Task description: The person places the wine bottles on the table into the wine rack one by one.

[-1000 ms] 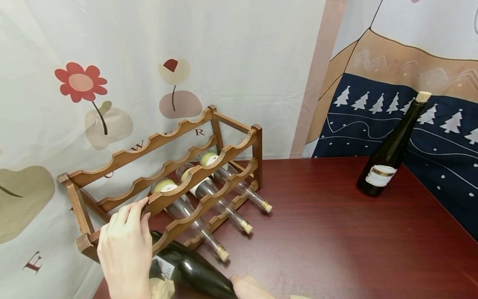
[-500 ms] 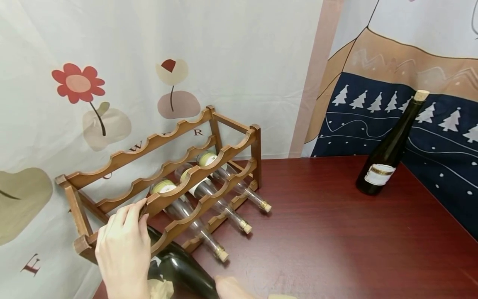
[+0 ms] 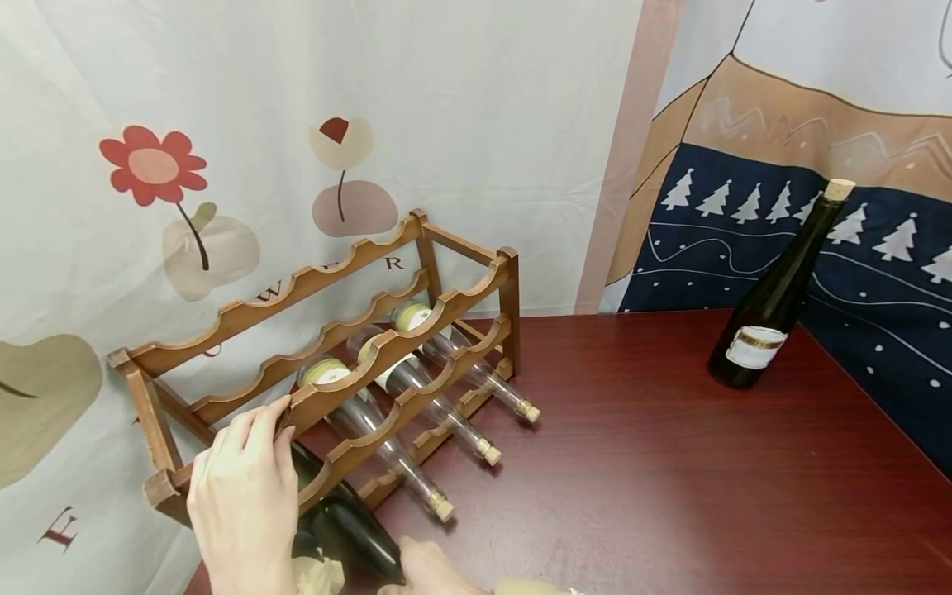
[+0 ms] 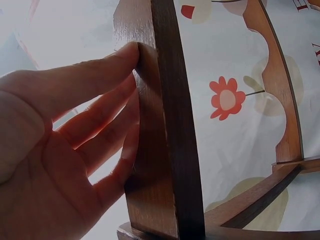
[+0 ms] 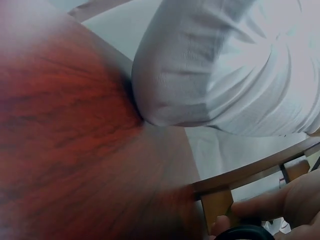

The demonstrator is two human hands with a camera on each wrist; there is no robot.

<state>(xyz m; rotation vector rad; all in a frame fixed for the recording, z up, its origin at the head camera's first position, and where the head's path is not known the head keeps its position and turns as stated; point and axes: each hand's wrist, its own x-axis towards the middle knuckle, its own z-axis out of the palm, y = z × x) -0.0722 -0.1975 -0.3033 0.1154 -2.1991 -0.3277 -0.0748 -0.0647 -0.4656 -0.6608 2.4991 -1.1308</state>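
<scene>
My left hand (image 3: 245, 500) grips the top front rail of a wooden wine rack (image 3: 510, 310) near its left end. In the left wrist view, thumb and fingers (image 4: 95, 82) meet the rail (image 4: 155, 130) from opposite sides. Below that hand, my right hand (image 3: 435, 570) holds a dark green wine bottle (image 3: 357, 529) by its neck end. The bottle lies slanted, its base end inside the rack's lower left part, partly hidden by the rails and left hand. Three clear corked bottles (image 3: 364, 413) lie in the rack to its right, corks toward the front.
Upright at the far right of the red-brown table (image 3: 632, 463) stands a dark green corked bottle (image 3: 773, 289). A printed white cloth (image 3: 513, 124) hangs close behind the rack. A light sleeve or garment (image 5: 210, 65) fills much of the right wrist view.
The right hand has moved left and the dark bottle has slid farther into the rack. Its pale label has largely gone from sight. The left hand keeps its hold on the rail.
</scene>
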